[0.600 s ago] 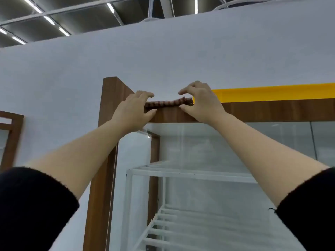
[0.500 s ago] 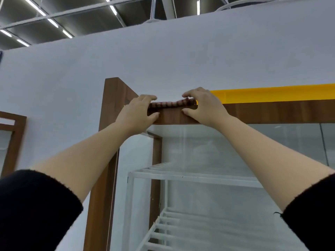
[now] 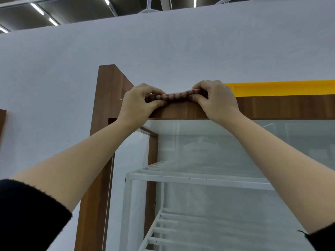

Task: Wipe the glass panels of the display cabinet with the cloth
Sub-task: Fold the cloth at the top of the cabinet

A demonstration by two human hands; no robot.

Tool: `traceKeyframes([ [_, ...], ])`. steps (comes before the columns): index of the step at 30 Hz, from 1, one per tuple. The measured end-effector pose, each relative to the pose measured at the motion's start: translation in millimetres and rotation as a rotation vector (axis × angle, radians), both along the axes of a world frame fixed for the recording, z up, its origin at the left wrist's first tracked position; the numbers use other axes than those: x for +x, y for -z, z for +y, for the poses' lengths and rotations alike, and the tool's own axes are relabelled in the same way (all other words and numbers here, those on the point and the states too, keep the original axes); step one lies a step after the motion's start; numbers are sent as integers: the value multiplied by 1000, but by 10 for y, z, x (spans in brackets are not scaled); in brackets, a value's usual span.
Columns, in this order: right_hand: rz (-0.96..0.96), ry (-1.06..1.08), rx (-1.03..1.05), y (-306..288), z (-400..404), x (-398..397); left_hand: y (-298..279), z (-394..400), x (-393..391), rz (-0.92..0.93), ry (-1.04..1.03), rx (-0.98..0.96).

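Both arms reach up and forward, forearms bare, black sleeves (image 3: 27, 214) pushed back near the elbows at the lower corners of the view. I see two hands, both raised to the top edge of the display cabinet (image 3: 184, 110).

Left hand (image 3: 139, 102): knuckles toward me, fingers curled over the top edge, thumb underneath against the front of the wooden rail. Its grip pinches the left end of the cloth (image 3: 178, 95). Right hand (image 3: 217, 100): same pose mirrored, fingers hooked over from above, thumb below, grip closed on the cloth's right end.

One cloth. It lies along the cabinet's top rail, stretched between the two hands, touching the wood. It looks folded or bunched into a narrow flat strip; pattern is red-brown and pale stripes or checks, darker near the left hand. How much extends behind the rail I cannot tell.

One cabinet in full view: brown wood-grain frame, with a tall post (image 3: 107, 109) on the left. Below the rail sits a glass panel (image 3: 226, 151), faintly reflective. Behind it I count two white wire shelves: upper shelf (image 3: 199, 178) and lower shelf (image 3: 181, 230).

One yellow strip (image 3: 282, 88) runs along the top to the right of the right hand. A pale grey wall (image 3: 163, 48) stands behind. A sliver of another brown frame (image 3: 2, 124) shows at far left. Ceiling strip lights (image 3: 37, 9) are overhead.
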State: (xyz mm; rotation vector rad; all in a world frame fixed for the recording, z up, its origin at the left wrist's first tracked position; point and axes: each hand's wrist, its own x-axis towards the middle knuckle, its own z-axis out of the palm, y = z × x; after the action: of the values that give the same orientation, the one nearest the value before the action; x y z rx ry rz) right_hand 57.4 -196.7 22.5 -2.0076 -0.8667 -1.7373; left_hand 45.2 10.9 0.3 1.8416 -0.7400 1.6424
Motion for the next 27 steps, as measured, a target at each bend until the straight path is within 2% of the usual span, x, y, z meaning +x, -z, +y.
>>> traceKeyframes([
  [5, -75, -159, -48, 132, -65, -39, 119, 21, -45, -99, 69, 40],
  [11, -304, -77, -211, 368, -43, -95, 374, 148, -11, -220, 48, 91],
  [15, -358, 0, -349, 653, 9, -70, 565, 327, 46, -199, -9, 200],
  [21, -229, 12, -396, 1119, 158, 2, 826, 516, 132, -89, -82, 341],
  [27, 54, -78, -234, 1428, 443, -66, 878, 641, 189, -54, -125, 458],
])
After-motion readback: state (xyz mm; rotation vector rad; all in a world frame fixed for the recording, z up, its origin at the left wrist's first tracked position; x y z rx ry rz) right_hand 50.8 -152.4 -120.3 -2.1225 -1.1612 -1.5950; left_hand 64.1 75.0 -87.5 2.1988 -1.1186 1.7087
